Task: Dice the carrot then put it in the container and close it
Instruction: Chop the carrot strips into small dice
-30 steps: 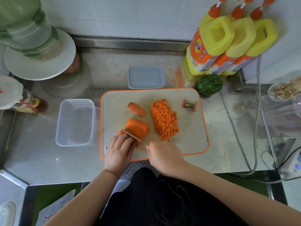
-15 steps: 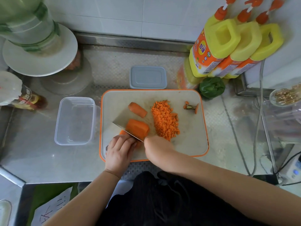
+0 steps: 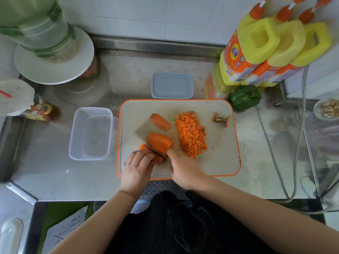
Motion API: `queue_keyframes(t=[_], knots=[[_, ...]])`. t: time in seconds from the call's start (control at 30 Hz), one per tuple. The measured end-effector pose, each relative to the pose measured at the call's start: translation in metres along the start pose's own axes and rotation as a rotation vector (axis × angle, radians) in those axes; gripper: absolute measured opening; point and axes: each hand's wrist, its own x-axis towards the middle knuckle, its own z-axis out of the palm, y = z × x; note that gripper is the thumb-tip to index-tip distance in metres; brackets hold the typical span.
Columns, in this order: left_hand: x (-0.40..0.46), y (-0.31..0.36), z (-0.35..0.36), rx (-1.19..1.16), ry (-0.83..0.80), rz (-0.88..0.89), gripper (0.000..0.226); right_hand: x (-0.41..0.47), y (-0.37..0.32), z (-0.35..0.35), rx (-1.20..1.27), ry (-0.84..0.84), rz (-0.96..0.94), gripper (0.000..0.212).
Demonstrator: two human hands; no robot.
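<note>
Left hand (image 3: 138, 166): fingers curled, grip on carrot piece (image 3: 159, 143), near-centre of cutting board (image 3: 220, 162). Right hand (image 3: 183, 168): grip closed on knife (image 3: 142, 131), blade against carrot piece. Diced carrot (image 3: 190, 134) heaped right. Second carrot chunk (image 3: 160, 121) farther. Container (image 3: 90, 133) left on bench (image 3: 55, 176), open. Lid (image 3: 172, 86) far, beyond board.

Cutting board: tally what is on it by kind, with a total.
Uncut carrot chunks: 2, one far, one against the knife
Carrot piece under the left hand: 1
Diced pile: 1
Stem scrap: 1
Knife: 1
Total: 6
</note>
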Motion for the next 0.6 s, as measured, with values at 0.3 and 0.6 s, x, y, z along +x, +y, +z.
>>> queue_keyframes(t=[0.3,0.6], knots=[[0.001,-0.001,0.0,0.009,-0.016,0.011,0.008,0.005,0.002,-0.001,0.111,-0.035,0.042,0.035],[-0.001,0.001,0.002,0.011,-0.01,-0.042,0.021,-0.028,-0.01,-0.016,0.022,0.029,0.057,0.023]])
